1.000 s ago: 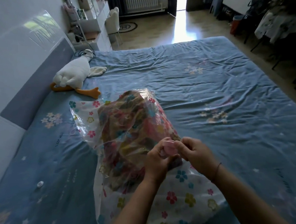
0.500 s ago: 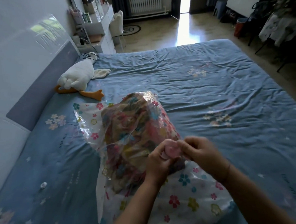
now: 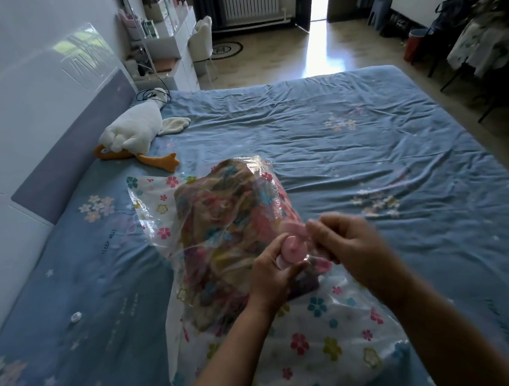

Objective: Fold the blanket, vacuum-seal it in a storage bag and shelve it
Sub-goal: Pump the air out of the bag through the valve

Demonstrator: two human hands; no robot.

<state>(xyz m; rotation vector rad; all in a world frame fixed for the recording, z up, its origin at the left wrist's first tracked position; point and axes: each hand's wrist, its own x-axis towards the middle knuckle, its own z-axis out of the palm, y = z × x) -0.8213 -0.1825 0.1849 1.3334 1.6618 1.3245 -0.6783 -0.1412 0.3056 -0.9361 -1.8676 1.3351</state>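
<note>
While the folded blanket (image 3: 230,218) already sits inside the storage bag (image 3: 327,333) on the bed (image 3: 371,140), the step in hand is judged to be sealing.

Head view: left hand (image 3: 271,274) grips the pink valve (image 3: 295,252). Right hand (image 3: 354,251), blurred, appears to pinch its cap (image 3: 294,228).

Next move: probably cap off and air drawn out, with the valve braced.

Not made out: whether the bag's mouth is shut, as it is cut off at the lower edge. Pump and shelf not in view.

Light source: I see daylight coming in through the far doorway (image 3: 319,1).
Glare: a bright streak on the wooden floor (image 3: 320,52), and a window reflection on the glossy headboard (image 3: 76,50).
Blur: motion smears the right hand (image 3: 349,244).
Edges: the wide angle bends my view, and the far right corner is dim.
</note>
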